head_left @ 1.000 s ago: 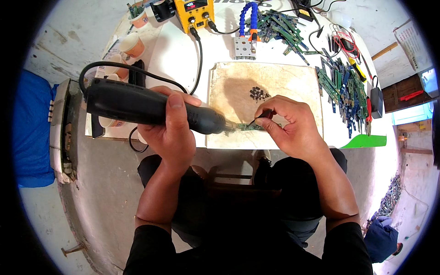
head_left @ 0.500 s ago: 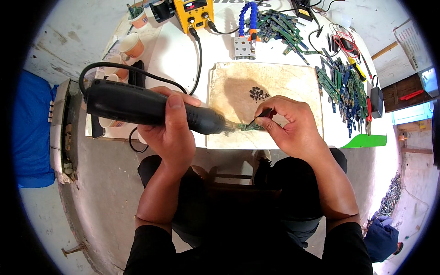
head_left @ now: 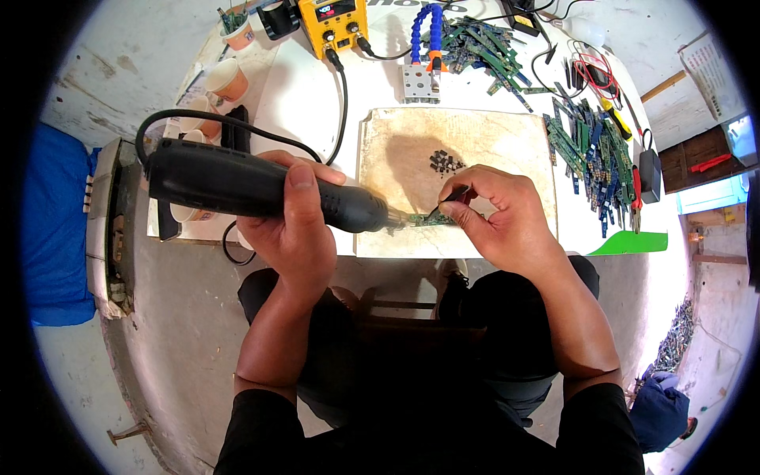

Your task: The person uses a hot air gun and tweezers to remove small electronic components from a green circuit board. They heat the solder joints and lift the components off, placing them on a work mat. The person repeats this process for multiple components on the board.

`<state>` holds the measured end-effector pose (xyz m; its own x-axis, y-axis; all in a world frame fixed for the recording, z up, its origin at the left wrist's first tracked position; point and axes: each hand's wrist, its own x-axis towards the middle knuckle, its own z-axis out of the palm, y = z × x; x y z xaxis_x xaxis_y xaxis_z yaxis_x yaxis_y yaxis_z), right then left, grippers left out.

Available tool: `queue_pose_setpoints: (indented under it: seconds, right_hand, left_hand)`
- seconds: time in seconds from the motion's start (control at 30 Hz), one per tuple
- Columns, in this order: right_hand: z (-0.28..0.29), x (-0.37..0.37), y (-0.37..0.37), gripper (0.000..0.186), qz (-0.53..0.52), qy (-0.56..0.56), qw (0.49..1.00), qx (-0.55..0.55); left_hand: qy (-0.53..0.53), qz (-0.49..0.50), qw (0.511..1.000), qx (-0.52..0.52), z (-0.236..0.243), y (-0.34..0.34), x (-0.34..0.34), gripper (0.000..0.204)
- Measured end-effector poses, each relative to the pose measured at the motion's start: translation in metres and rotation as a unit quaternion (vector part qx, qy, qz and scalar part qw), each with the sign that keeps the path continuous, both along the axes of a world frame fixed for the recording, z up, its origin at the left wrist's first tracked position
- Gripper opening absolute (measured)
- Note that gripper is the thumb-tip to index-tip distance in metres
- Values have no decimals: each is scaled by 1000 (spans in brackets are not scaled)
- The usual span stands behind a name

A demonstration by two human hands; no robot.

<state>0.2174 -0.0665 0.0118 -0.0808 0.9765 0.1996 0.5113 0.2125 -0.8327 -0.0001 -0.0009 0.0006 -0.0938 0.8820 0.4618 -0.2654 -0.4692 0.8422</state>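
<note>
Lining the left side of the counter [head_left: 297, 87] are paper cups [head_left: 228, 80], and a yellow station [head_left: 336, 28] is standing to their right at the back. In front of these, the left hand [head_left: 293, 214] is gripping a black heat gun [head_left: 222, 180]: its fingers are wrapping closely around the barrel, with the thumb crossing over the top. The nozzle [head_left: 398, 219] is pointing right, toward the left end of a green board [head_left: 429, 221]; whether it is touching or hanging just clear is not showing.

The board is lying on a pale slab [head_left: 507, 146], close to the near edge, with its right end disappearing behind the other hand. Beyond it, small black chips [head_left: 446, 162] are lying in a loose pile. The right hand [head_left: 507, 214] is pinching dark tweezers [head_left: 453, 198] narrowly between its fingers, the tips slanting down-left to the board. Farther right, a heap of boards [head_left: 586, 154] is spreading beside the slab.

The step in hand appears to be warming the board while the tweezers are working at it; nothing is showing clearly between the tips. The next move is probably calling for steady heat, a light pinch and skin staying clear of the nozzle.
</note>
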Motion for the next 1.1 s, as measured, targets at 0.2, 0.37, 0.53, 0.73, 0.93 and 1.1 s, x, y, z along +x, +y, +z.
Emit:
queue_pose_setpoints:
  seconds: [0.2, 0.37, 0.53, 0.73, 0.93, 1.1]
  right_hand:
    - [-2, -1, 0, 8, -14, 6, 1000, -4]
    - [-4, -1, 0, 9, -25, 19, 999, -10]
    - [-2, -2, -1, 9, -30, 31, 999, -26]
    - [-4, -3, 0, 7, -43, 31, 998, -45]
    - [-7, -1, 0, 6, -48, 31, 997, -53]
    - [-6, -2, 1, 8, -54, 39, 996, -65]
  left_hand:
    - [-2, 3, 1000, 6, 1, 0, 0, 12]
    - [-5, -3, 1000, 8, 0, 0, 2, 12]
    - [0, -2, 1000, 6, 1, 0, -1, 13]
    - [5, 2, 1000, 11, 1, 0, 0, 13]
    - [28, 18, 999, 9, 1, 1, 1, 14]
    - [44, 26, 999, 4, 0, 2, 1, 15]
